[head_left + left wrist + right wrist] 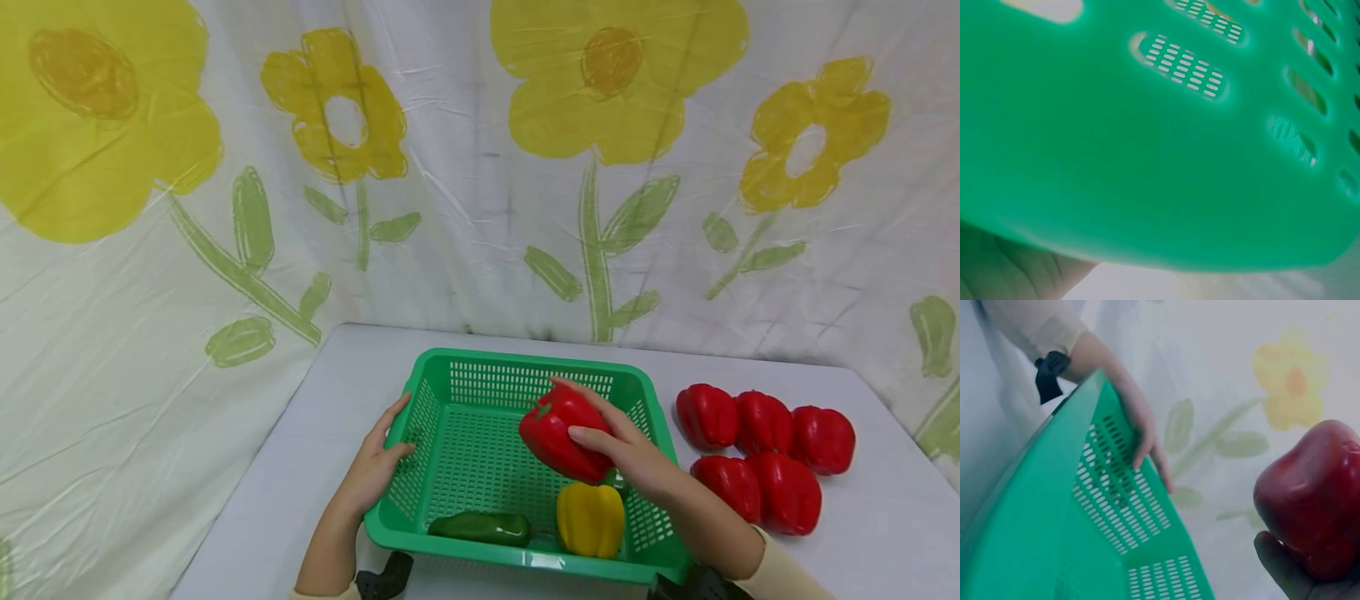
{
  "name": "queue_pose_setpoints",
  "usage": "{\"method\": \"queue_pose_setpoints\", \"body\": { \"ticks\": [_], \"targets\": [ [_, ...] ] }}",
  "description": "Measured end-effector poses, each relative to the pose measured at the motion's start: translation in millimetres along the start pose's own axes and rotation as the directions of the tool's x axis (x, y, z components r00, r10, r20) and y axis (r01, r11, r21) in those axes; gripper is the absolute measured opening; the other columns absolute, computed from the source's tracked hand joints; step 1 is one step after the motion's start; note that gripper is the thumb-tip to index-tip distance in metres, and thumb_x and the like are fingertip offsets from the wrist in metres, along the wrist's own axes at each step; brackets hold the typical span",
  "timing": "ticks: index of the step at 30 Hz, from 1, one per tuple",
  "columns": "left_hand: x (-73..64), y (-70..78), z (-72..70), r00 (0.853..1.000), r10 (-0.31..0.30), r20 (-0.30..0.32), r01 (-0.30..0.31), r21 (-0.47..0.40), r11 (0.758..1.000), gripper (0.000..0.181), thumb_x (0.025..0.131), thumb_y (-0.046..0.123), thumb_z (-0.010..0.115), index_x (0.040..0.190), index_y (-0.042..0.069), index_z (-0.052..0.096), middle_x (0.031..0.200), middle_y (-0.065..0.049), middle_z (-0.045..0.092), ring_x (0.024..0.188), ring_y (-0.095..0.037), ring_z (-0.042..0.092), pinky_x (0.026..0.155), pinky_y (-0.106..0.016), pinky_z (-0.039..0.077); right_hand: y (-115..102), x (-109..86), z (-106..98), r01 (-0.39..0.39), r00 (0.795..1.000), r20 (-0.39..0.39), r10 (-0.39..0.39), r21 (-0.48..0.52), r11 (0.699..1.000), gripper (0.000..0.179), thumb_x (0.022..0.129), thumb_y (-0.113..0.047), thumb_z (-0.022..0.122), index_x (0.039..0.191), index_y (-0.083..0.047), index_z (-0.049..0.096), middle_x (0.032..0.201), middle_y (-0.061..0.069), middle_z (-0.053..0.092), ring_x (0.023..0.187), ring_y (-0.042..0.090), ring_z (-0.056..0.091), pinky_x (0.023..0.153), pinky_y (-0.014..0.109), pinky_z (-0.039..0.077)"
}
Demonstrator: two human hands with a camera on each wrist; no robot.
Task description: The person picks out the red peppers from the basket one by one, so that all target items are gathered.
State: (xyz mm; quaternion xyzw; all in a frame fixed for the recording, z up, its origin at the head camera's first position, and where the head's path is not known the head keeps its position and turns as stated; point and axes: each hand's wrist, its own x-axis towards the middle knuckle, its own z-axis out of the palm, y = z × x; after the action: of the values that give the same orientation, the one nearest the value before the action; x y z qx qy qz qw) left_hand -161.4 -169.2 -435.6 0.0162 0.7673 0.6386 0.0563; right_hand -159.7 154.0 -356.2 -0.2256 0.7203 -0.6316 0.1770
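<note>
Held over the right half of a green plastic basket (pixel 480 550), a red bell pepper (pixel 558 433) is in the grip of my right hand (pixel 626 442), thumb on its near side. The right wrist view also shows this red bell pepper (pixel 1313 494) raised off the basket. My left hand (pixel 375 467) grips the basket's left rim, its thumb inside the wall. Inside, along the near wall, lie a long dark green pepper (pixel 480 528) and a yellow bell pepper (pixel 590 520). Another green item (pixel 618 482) shows partly behind my right hand; its kind is hidden.
Several red bell peppers (pixel 783 492) sit grouped on the white table (pixel 892 533) to the right of the basket. A white curtain (pixel 450 233) with yellow flowers hangs behind the table and down its left side.
</note>
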Motion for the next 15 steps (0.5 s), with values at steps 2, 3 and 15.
{"method": "queue_pose_setpoints", "body": {
  "ticks": [2, 3, 15],
  "targets": [
    [-0.1, -0.1, 0.1, 1.0, 0.001, -0.001, -0.001, -0.001, 1.0, 0.069, 0.088, -0.003, 0.042, 0.149, 0.023, 0.021, 0.156, -0.011, 0.014, 0.135, -0.037, 0.032, 0.089, -0.04, 0.049, -2, -4.7, -1, 0.016, 1.0, -0.02, -0.016, 0.006, 1.0, 0.059, 0.092, -0.018, 0.05, 0.146, -0.021, 0.026, 0.138, 0.022, 0.034, 0.115, 0.025, 0.046, 0.079, 0.037, 0.055],
    [0.0, -0.5, 0.1, 1.0, 0.001, -0.001, -0.001, -0.001, 1.0, 0.069, 0.088, -0.003, 0.042, 0.149, 0.022, 0.021, 0.156, -0.011, 0.014, 0.134, -0.037, 0.032, 0.088, -0.04, 0.049, -3, -7.1, -2, 0.016, 0.999, -0.029, -0.016, 0.01, 1.0, 0.059, 0.093, -0.018, 0.05, 0.146, -0.023, 0.026, 0.138, 0.019, 0.035, 0.115, 0.025, 0.045, 0.079, 0.037, 0.055],
    [0.4, -1.5, 0.3, 1.0, 0.002, -0.001, -0.002, 0.012, 1.0, 0.07, 0.088, -0.003, 0.042, 0.149, 0.024, 0.02, 0.156, -0.008, 0.014, 0.137, -0.034, 0.028, 0.096, -0.043, 0.044, -4, -37.8, -15, 0.064, 0.993, -0.101, -0.061, 0.024, 0.998, 0.065, 0.093, -0.01, 0.047, 0.149, -0.026, 0.017, 0.132, -0.007, 0.04, 0.114, 0.012, 0.047, 0.078, 0.036, 0.055]
  ]
}}
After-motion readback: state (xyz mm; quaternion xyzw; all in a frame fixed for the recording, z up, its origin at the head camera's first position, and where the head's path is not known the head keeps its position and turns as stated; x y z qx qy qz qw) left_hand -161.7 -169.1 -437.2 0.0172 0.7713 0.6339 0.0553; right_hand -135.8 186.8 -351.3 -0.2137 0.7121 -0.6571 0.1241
